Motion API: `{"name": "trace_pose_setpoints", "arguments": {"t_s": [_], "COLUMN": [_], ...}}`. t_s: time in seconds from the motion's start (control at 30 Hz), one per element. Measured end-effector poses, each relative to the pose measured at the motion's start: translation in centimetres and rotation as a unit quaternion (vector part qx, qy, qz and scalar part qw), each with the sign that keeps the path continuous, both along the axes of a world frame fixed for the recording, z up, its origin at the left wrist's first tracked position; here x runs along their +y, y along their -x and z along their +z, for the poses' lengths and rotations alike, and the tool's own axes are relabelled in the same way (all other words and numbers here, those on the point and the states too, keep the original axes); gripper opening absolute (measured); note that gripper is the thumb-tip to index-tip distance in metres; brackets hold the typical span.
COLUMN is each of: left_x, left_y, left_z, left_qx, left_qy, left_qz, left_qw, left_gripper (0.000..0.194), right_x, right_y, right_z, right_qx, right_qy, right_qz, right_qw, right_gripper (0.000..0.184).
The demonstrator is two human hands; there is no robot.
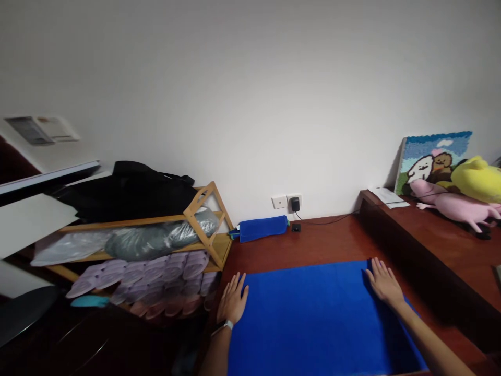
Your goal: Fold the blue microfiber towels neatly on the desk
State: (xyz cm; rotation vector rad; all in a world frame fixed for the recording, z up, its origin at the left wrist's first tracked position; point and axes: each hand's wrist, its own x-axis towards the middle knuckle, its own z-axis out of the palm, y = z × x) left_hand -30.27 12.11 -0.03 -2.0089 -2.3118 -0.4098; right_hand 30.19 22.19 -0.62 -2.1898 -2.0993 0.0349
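A blue cloth (309, 313) lies spread flat on the reddish-brown wooden table (321, 243). At its far left corner rests my left hand (234, 300), fingers stretched forward and holding nothing; a watch (222, 327) is on that wrist. My right hand (384, 282) lies flat over the far right corner, fingers extended. The cloth's right side dips into shadow beneath my right forearm. Beyond the cloth, against the wall, sits a rolled or folded blue cloth bundle (263, 228).
A black charger (295, 204) is plugged into the wall, its cable running right. On the raised shelf at right are a pink plush toy (454, 203), a yellow plush toy (477, 179) and a picture (436, 156). A wooden rack (207, 224) with purple slippers (156, 269) stands left.
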Motion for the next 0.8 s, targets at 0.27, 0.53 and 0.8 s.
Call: {"name": "trace_pose_setpoints", "arguments": {"t_s": [0.27, 0.53, 0.8], "left_x": [-0.2, -0.2, 0.1], "left_y": [-0.4, -0.2, 0.0], "left_z": [0.3, 0.2, 0.2], "left_qx": [-0.002, -0.007, -0.017], "left_qy": [-0.009, -0.005, -0.001], "left_qz": [-0.001, -0.001, -0.001], "left_qw": [1.0, 1.0, 1.0], "left_gripper": [0.058, 0.057, 0.058], "right_x": [-7.6, -6.4, -2.4], "right_y": [25.5, 30.1, 12.1], "right_z": [2.7, 4.0, 1.0], "right_qx": [0.112, 0.122, 0.069], "right_qy": [-0.029, 0.087, 0.043], "right_qz": [0.255, 0.278, 0.13], "right_qw": [0.96, 0.949, 0.988], "right_gripper": [0.072, 0.075, 0.077]}}
